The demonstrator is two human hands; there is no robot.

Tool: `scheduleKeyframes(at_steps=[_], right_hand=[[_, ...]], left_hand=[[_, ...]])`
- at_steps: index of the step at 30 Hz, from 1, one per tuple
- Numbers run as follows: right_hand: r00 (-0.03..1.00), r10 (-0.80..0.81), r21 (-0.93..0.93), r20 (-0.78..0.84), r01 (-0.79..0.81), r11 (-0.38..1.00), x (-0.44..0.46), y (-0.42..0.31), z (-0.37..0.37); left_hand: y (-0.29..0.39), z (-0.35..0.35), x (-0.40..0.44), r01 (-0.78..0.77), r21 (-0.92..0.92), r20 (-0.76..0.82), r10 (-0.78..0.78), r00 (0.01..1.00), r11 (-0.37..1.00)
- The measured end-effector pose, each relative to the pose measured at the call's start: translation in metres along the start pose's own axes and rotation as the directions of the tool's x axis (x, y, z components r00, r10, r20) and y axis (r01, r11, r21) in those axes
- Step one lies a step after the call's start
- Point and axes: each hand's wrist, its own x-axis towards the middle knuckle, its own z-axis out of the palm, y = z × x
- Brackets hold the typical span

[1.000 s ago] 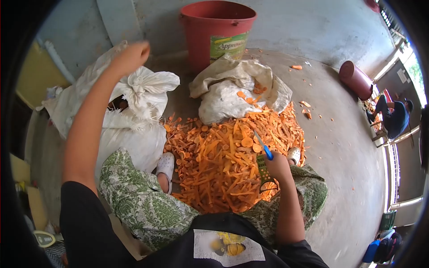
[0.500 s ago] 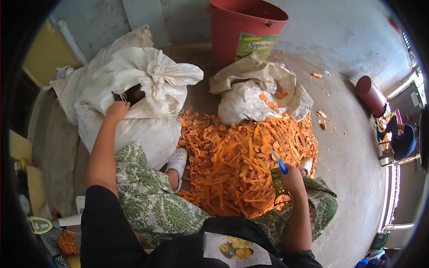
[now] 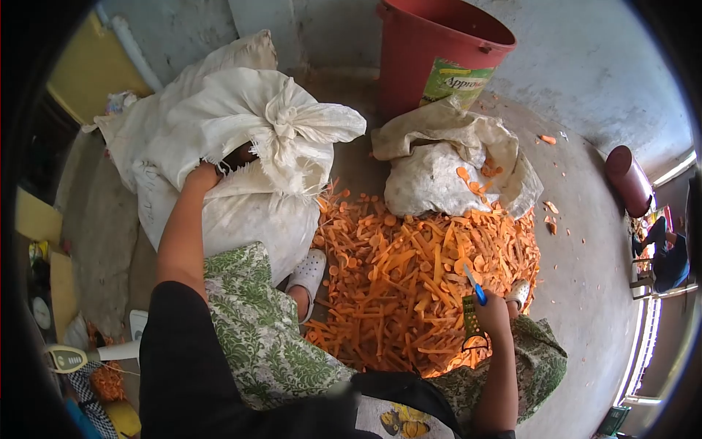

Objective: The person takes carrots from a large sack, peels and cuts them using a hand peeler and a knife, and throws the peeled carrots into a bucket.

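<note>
My left hand (image 3: 204, 175) reaches into a ragged hole in a full white woven sack (image 3: 241, 219) tied in a knot at the top; its fingers are hidden inside. Something dark shows in the hole. My right hand (image 3: 494, 314) is closed round the blue handle of a small knife (image 3: 479, 294), blade pointing up and away. A green flat tool with holes (image 3: 470, 316) is at the same hand, over the pile; whether the fingers hold it too, I cannot tell. Between my feet spreads a big heap of orange vegetable strips and round slices (image 3: 395, 285).
A crumpled whitish sack (image 3: 420, 179) with orange slices on it lies behind the heap. Beyond it stands a large red bin (image 3: 402, 66). A dark red container (image 3: 627, 179) lies tilted at the right, near a seated person (image 3: 670, 263). A scale-like device (image 3: 69, 359) is at lower left.
My left hand has gone deeper into the sack's hole, so its fingers no longer show. My right hand keeps the knife over the heap. The whole view has shifted slightly.
</note>
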Motion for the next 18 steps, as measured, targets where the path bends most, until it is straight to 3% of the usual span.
scheduleKeyframes(at_steps=[3,5,8,15,18], right_hand=[[1.000,-0.010,-0.009,-0.010,0.010,1.000,0.006,0.000,0.006],[1.000,0.020,0.011,0.023,-0.020,1.000,0.008,-0.003,0.006],[0.999,0.017,0.002,0.044,-0.017,1.000,0.009,-0.007,0.006],[0.999,0.009,-0.009,0.047,-0.008,1.000,0.005,-0.005,0.006],[1.000,0.008,-0.011,0.025,-0.008,1.000,0.003,-0.007,0.002]], left_hand=[[0.005,-0.018,-0.019,0.029,0.029,0.075,-0.031,0.997,0.999],[-0.006,-0.009,-0.012,0.073,0.036,-0.054,-0.071,0.996,0.997],[-0.007,0.002,-0.001,0.087,0.150,-0.059,-0.079,0.995,0.985],[-0.008,0.020,0.019,0.217,0.133,-0.066,-0.210,0.976,0.967],[0.002,0.005,0.009,0.230,0.283,0.001,-0.240,0.971,0.931]])
